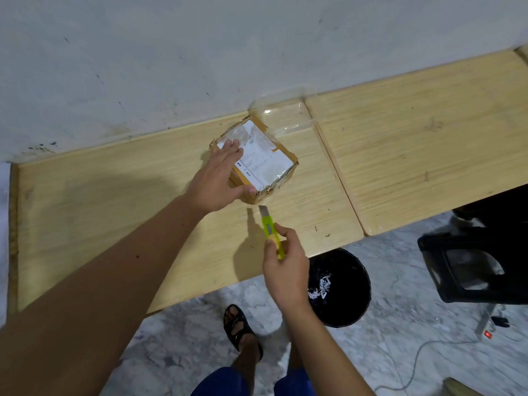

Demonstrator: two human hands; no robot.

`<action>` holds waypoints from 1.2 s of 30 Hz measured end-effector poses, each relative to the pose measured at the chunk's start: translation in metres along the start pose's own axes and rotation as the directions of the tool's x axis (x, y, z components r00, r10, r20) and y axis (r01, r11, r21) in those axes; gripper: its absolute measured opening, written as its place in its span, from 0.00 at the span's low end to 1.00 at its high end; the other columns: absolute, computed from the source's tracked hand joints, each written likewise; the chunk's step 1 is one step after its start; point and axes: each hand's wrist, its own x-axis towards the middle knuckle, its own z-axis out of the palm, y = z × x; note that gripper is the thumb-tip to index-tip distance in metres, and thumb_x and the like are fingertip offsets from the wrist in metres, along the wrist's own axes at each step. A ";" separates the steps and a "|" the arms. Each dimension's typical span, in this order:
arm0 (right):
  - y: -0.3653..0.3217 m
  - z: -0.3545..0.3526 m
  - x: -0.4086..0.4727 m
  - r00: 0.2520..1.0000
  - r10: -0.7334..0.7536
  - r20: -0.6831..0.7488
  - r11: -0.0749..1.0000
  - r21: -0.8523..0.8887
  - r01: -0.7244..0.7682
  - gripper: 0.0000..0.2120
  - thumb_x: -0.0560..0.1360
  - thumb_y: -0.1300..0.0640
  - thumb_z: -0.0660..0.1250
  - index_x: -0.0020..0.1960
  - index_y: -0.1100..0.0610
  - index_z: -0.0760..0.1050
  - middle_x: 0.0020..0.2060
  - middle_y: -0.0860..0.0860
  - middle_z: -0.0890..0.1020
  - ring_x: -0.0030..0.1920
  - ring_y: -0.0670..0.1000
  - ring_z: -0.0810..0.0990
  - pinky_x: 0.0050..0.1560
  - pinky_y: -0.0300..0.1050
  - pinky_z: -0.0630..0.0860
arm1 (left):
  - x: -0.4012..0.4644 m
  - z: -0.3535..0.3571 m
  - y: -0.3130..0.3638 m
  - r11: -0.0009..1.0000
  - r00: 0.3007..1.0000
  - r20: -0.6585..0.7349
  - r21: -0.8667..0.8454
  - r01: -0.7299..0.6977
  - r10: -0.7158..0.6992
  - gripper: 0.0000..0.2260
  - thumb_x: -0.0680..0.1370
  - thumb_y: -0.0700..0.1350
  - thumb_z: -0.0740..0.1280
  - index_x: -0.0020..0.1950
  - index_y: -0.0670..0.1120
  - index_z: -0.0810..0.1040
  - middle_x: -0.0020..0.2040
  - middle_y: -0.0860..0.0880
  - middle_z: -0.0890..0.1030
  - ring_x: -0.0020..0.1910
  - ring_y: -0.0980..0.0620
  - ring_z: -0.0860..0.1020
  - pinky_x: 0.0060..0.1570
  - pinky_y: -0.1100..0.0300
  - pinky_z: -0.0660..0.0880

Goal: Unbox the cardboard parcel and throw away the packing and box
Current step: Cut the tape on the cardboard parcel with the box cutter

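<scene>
A small cardboard parcel with a white shipping label and clear tape lies on the wooden table. My left hand rests on its left side, fingers spread over the top and thumb against the near face. My right hand holds a yellow-green utility knife with its blade out. The blade tip is just short of the parcel's near corner, not touching it.
A sheet of clear plastic lies behind the parcel by the wall. A black bin with white scraps stands on the floor under the table's front edge. A black stool stands to the right. My sandalled foot is below.
</scene>
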 end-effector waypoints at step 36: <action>-0.042 -0.074 0.082 0.984 0.016 0.176 0.766 0.631 -0.125 0.17 0.79 0.70 0.67 0.62 0.53 0.79 0.45 0.53 0.75 0.28 0.47 0.73 0.26 0.38 0.68 | 0.005 0.001 0.024 0.987 0.988 -0.032 0.054 0.150 -0.148 0.49 0.70 0.68 0.74 0.83 0.48 0.58 0.85 0.54 0.54 0.84 0.56 0.48 0.82 0.47 0.55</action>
